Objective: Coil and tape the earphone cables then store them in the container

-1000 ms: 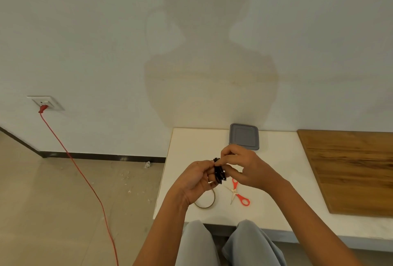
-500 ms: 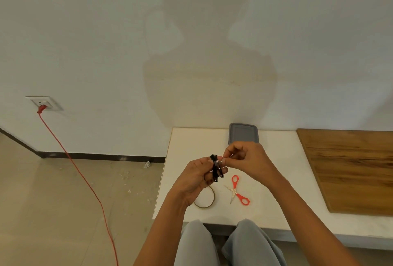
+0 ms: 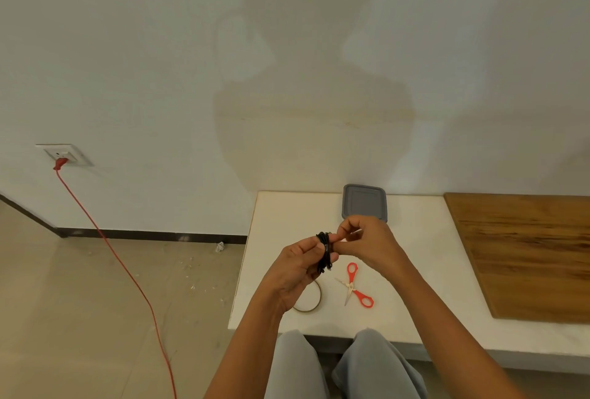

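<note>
A black coiled earphone cable (image 3: 324, 251) is held upright above the white table (image 3: 415, 264). My left hand (image 3: 298, 269) grips the coil from the left. My right hand (image 3: 367, 243) pinches it at the top right with thumb and forefinger; whether tape is between those fingers cannot be told. A roll of clear tape (image 3: 311, 301) lies on the table under my left hand, partly hidden by it. Red-handled scissors (image 3: 354, 285) lie just right of the roll. A grey lidded container (image 3: 364, 202) stands at the back of the table by the wall.
A wooden board (image 3: 526, 255) covers the table's right part. A red cord (image 3: 127, 271) runs from a wall socket (image 3: 64, 155) down across the floor on the left. My grey-trousered knees (image 3: 344, 363) are at the table's front edge.
Both hands have risen slightly with the coil. My right hand shifted from covering the coil's right side to pinching near its top, uncovering the scissors.
</note>
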Demonstrator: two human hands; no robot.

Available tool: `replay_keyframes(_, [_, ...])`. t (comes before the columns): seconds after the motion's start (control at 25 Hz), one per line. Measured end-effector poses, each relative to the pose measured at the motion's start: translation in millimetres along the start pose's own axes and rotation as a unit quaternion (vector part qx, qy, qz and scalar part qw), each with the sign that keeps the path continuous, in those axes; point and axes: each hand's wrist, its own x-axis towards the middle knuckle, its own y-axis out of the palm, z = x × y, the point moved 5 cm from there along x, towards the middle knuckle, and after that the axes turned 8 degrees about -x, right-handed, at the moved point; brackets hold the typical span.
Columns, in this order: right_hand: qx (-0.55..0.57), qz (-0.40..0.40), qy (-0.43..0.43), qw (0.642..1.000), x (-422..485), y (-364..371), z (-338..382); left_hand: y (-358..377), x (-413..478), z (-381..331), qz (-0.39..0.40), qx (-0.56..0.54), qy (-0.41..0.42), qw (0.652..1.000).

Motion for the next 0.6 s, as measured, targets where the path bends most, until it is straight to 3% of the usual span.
replay_keyframes(0.16, [-0.009, -0.087, -0.039, 0.995, -12, 7, -2, -3, 2, 0, -0.01, 0.037, 0.022, 0.999])
replay_keyframes(0.36, [-0.045, 0.007, -0.06, 0.997, -9, 15, -5, -7, 2, 5, -0.017, 0.048, 0.032, 0.998])
replay_keyframes(0.48, [0.066, 0.055, 0.009, 0.996, -13, 20, -8, -10, 5, 5, -0.03, 0.092, 0.043, 0.994])
replay_keyframes(0.6, [0.16, 0.035, 0.069, 0.984, -20, 23, -9, -10, 8, 10, -0.034, 0.12, 0.031, 0.992])
